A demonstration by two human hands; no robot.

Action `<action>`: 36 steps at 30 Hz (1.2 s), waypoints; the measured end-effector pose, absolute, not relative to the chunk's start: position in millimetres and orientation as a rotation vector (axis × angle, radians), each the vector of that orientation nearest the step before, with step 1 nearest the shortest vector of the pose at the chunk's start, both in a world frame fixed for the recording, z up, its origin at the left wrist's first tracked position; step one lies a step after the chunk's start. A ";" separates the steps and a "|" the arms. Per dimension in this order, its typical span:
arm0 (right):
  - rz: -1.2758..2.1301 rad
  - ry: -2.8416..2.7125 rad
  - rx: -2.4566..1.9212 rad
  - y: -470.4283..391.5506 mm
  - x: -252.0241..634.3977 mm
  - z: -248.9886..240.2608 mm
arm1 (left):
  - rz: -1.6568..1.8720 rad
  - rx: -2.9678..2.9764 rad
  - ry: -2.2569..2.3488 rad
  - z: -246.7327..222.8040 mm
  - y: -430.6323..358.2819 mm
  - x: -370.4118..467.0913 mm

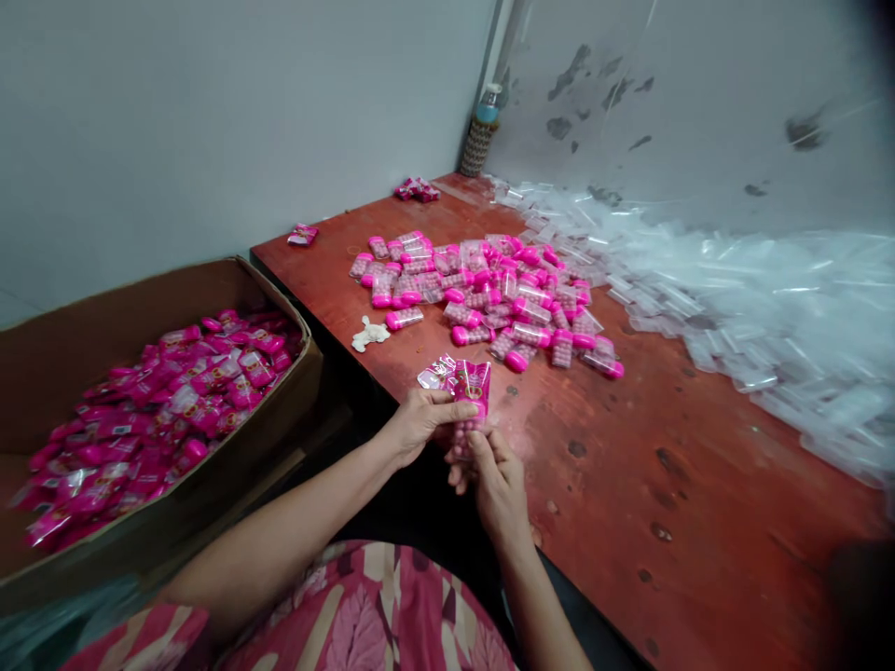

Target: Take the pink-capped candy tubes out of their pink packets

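Pinching one pink wrapper (473, 380) in left hand (423, 421) | gripping one ball-filled container (462, 436), below wrapper, in right hand (498, 473), at near edge of one red table (615, 475) | on it: dozens of pink-capped containers (482, 289), overlapped, uncountable; one apart beside one white lump (370, 334) | in one carton (244, 494): many packs (168, 410)

A packing workshop, I'd say: pink-capped containers (531, 310) heaped on this red table (629, 447), clear plastic (741, 308) beside them (quite a drift), a carton (90, 345) of pink packets (174, 401).
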State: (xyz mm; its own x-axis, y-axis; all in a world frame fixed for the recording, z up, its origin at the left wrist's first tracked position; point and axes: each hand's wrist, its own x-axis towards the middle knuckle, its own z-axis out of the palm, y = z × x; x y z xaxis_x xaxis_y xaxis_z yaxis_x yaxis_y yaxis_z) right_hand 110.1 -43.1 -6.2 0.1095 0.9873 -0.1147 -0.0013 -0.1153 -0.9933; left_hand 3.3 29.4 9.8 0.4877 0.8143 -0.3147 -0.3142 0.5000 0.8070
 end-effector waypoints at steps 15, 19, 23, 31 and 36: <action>1.369 -0.889 -1.127 -39.6 109.4 -4.5 | 0.818 0.666 0.751 13.0 19.2 -6.1; 1.337 -0.877 -1.131 -36.5 105.0 -1.8 | 0.833 0.600 0.708 8.5 8.6 -7.4; 1.344 -0.839 -1.144 -30.1 102.3 -1.7 | 0.854 0.583 0.726 13.7 0.2 -21.6; 1.298 -0.879 -1.276 -26.8 114.2 -3.0 | 1.575 0.831 1.033 34.3 38.9 -75.0; 1.276 -0.951 -1.310 -24.9 116.1 -6.0 | 1.183 1.491 1.255 -2.6 62.2 -35.1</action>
